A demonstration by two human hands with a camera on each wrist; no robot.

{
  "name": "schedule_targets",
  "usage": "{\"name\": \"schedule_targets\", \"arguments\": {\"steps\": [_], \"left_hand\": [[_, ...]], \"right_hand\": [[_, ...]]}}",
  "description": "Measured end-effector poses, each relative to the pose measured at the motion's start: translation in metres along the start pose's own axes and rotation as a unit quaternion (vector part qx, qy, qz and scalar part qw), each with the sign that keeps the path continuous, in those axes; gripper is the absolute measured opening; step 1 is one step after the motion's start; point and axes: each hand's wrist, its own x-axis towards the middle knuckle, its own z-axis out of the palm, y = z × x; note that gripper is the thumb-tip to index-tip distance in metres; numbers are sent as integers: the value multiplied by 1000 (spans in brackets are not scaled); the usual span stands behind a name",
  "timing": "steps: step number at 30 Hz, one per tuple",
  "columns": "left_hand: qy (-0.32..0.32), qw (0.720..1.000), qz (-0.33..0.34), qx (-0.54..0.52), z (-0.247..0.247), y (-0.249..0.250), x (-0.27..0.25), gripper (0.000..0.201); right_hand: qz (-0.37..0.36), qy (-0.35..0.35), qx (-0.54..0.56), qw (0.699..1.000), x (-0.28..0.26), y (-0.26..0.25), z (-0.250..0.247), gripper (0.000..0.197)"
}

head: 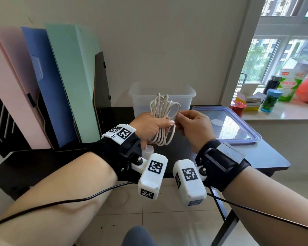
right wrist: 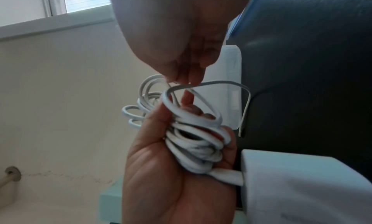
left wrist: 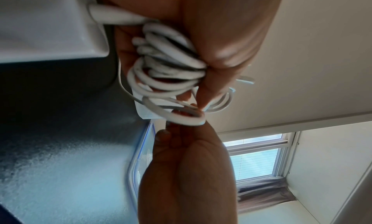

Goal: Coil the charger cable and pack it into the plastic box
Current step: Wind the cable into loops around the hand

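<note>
Two hands finish coiling a white charger cable just in front of the open plastic box.

Left hand clamps the bundle; right hand pinches the loose end (best tucked snugly before releasing).

Left hand grips coiled cable; right hand pinches strand — taut.

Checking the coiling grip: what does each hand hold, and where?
The left hand grips the charger cable coil around its middle; the right hand pinches one strand at the coil's side.
</note>
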Motion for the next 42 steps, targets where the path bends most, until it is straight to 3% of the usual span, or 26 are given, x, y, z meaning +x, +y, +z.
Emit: {"name": "schedule_targets", "arguments": {"steps": [6, 12, 14, 16, 17, 21, 25, 28, 33, 36, 38, 42], "left_hand": [[-6, 1000, 15, -13, 1, 1, -3, 4], [49, 997, 42, 41, -2, 1, -2, 5], [69, 995, 41, 55, -3, -1, -2, 5], [81, 994, 38, 60, -4, -2, -1, 10], [83, 994, 35, 56, -5, -2, -1, 11], [71, 997, 22, 30, -6, -1, -4, 12], [63, 998, 10, 20, -5, -2, -6, 20], [57, 998, 16, 28, -4, -4, -7, 18], [56, 997, 19, 50, -4, -3, -9, 16], [78, 995, 33, 52, -8, -1, -9, 17], [89, 993, 44, 70, -12, 1, -8, 18], [59, 984, 39, 163, -23, 6, -7, 18]], "right_hand": [[-10, -12, 0, 1000, -2, 1, 3, 24], [-20, -45, -5, 999, -3, 2, 3, 19], [-11, -18, -40, 999, -2, 7, 3, 12], [8, 16, -111, 994, -3, 8, -1, 3], [30, 8, -144, 989, -4, 7, -3, 10], [127, -95, -164, 974, -10, 4, -7, 17], [66, -57, -70, 994, -11, 5, -5, 5], [51, -30, 13, 998, -11, 2, -4, 15], [34, -60, 162, 984, -14, -4, -6, 35], [6, -82, 113, 990, -11, -1, -8, 41], [-35, -74, 42, 996, -11, 2, -10, 34], [-108, -43, -64, 991, -7, 3, -17, 27]]}}
